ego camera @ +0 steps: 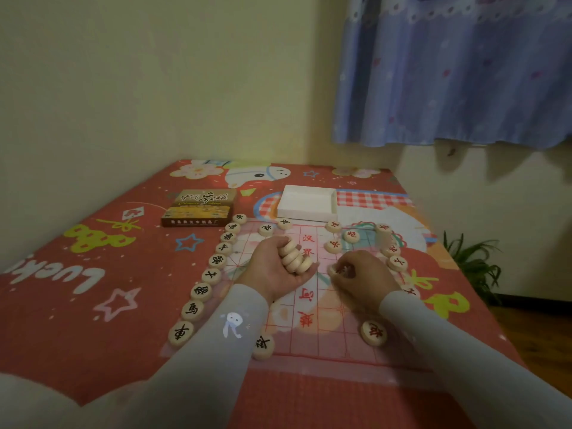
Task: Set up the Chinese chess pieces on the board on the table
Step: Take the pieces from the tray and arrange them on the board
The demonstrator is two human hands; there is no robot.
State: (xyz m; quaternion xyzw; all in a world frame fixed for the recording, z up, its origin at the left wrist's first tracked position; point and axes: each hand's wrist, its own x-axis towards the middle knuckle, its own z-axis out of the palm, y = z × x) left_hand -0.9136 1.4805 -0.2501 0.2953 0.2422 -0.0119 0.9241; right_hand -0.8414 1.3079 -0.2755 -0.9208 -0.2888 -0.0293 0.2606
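A thin see-through chess board [322, 323] with red grid lines lies on the red tablecloth. Round wooden pieces with black characters [201, 291] stand in a row along its left edge. Pieces with red characters [397, 264] line the right edge, and a few more [333, 246] sit near the far middle. My left hand [278, 267] is palm up over the board and grips a stack of several pieces [294, 257]. My right hand [362, 275] hovers just right of it, fingers curled down, pinching one piece [335, 269] at the board.
A brown chess box lid [198, 209] and a white open tray [306, 203] stand beyond the board's far edge. The table [93, 274] meets the wall on the left and at the back. A blue curtain [448, 72] and a potted plant [473, 267] are on the right.
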